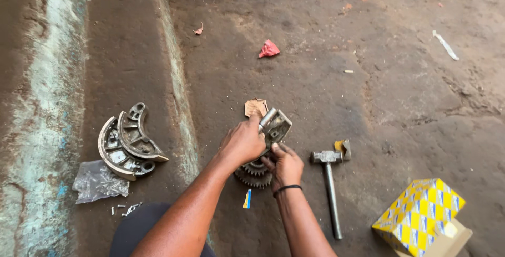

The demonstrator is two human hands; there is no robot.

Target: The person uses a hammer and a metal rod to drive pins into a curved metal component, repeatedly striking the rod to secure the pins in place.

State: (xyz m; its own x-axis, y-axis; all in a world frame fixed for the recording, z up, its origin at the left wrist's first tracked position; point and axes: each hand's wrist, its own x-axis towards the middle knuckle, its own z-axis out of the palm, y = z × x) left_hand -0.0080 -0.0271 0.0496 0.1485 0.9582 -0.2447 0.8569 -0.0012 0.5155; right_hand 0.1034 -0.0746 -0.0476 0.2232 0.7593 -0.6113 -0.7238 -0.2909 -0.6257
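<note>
A metal bracket part with a short steel pin [274,125] sits low in the middle of the head view, gripped between both hands above a toothed gear [252,175] that lies on the dirt floor [379,94]. The left hand [243,142] is closed over the part's near side, fingers curled around it; the right hand [285,165], a black band at its wrist, holds the lower edge from below. Just right of the hands lies a steel hammer [330,183], head near a small yellow-grey scrap [342,147]. Further right stands a yellow chequered carton [418,212]. To the left, two curved brake shoes [128,141] rest beside a clear plastic bag [98,182].
</note>
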